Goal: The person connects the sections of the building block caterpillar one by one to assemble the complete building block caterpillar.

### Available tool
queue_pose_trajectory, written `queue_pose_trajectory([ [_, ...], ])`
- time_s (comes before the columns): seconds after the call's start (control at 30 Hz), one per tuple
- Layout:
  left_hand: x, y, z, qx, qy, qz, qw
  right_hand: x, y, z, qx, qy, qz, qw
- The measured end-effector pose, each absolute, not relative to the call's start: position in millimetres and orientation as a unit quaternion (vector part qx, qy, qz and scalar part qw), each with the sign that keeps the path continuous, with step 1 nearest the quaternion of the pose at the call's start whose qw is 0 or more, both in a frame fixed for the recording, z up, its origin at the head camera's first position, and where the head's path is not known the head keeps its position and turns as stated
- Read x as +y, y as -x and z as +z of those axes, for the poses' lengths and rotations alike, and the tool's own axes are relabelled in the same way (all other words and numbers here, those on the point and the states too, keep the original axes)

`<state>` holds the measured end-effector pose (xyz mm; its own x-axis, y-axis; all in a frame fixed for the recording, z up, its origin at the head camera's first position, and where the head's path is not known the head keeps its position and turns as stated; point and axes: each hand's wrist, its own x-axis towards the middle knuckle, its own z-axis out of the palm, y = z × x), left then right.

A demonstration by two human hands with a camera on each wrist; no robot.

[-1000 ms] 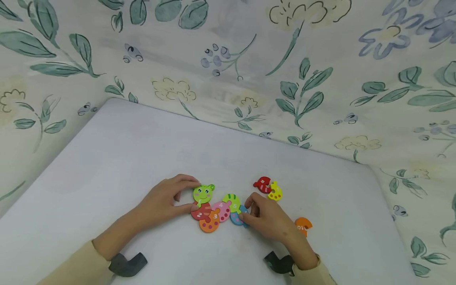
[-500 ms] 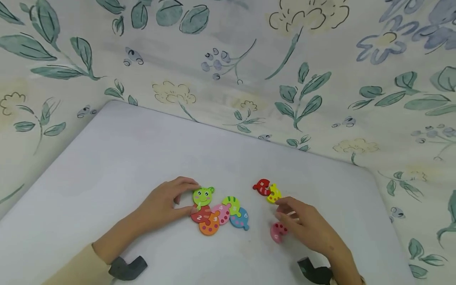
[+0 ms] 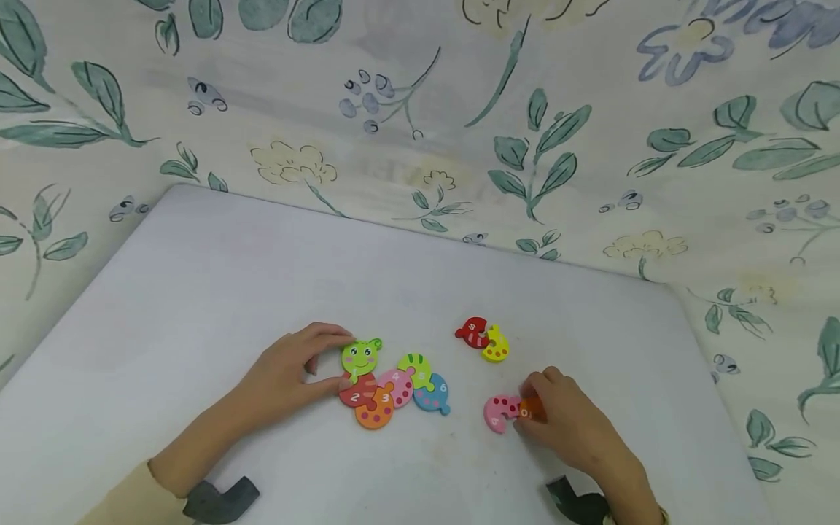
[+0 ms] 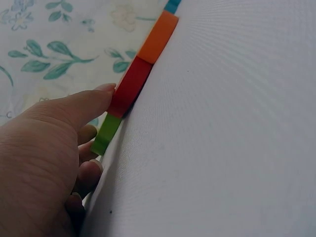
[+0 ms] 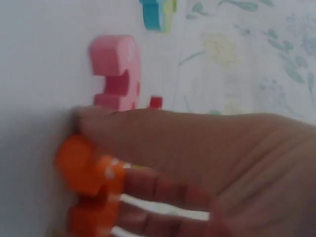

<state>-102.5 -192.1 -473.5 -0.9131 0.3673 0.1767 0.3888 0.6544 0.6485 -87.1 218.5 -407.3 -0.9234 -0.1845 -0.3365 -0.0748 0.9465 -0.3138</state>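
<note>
In the head view, joined number pieces form a caterpillar puzzle (image 3: 397,386), from a green smiling head (image 3: 360,357) through red 2 to blue 6. My left hand (image 3: 289,372) holds its head end, thumb against the red piece (image 4: 131,86) and index finger at the green head's top. My right hand (image 3: 564,415) pinches an orange puzzle piece (image 3: 530,410), which its fingers partly cover. Against it, at its left, lies a pink dotted piece (image 3: 495,414). In the right wrist view the thumb lies between pink piece (image 5: 116,57) and orange piece (image 5: 91,173).
Farther back on the white table (image 3: 262,255) lie a red piece (image 3: 472,332) and a yellow dotted piece (image 3: 496,345), close together. Flower-patterned fabric (image 3: 394,160) rises behind the table. A dark curved attachment (image 3: 222,500) sits at the left wrist, another (image 3: 577,502) at the right.
My right hand has left the blue piece, moved right and taken hold of the orange piece, which now sits farther left beside the pink one. The left hand stays at the caterpillar's head.
</note>
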Motion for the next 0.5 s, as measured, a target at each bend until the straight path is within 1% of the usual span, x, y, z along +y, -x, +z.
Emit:
queue_pose_trajectory([
  [0.27, -191.7, 103.1, -473.4, -0.908, 0.209, -0.362, 0.013, 197.8, 87.9, -413.5, 0.969, 0.070, -0.205, 0.123],
  [0.4, -192.4, 102.5, -473.4, -0.908, 0.209, -0.363, 0.012, 194.3, 88.3, -418.9, 0.968, 0.072, -0.209, 0.121],
  [0.5, -193.7, 101.5, -472.9, -0.908, 0.208, -0.363, 0.013, 194.1, 88.3, -421.9, 0.961, 0.100, -0.227, 0.126],
])
